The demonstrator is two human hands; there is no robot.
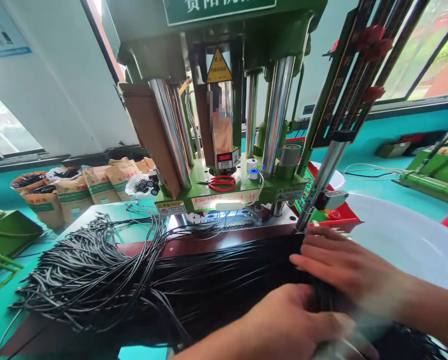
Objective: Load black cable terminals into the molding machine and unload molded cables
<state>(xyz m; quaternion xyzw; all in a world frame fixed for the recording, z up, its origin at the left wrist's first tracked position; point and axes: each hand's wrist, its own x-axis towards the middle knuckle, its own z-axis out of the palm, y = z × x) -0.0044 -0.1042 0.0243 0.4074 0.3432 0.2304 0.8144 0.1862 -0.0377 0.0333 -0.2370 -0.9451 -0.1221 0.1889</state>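
A thick bundle of thin black cables (231, 272) lies across the bench in front of the press, its looser ends fanned out in a pile (84, 265) on the left. My left hand (302, 320) comes from below with its fingers curled round the cables near the bundle's right end; motion blurs the fingertips. Just beyond it, my right hand (351, 265) rests over the same end, fingers stretched out and pointing left. The cables under both palms are hidden.
A green press (227, 185) stands ahead, with red-handled pliers (221, 183) on its plate. At right are a red-edged control panel (336, 215) and a large white tub (407, 240). Paper sacks (71, 197) line the left wall.
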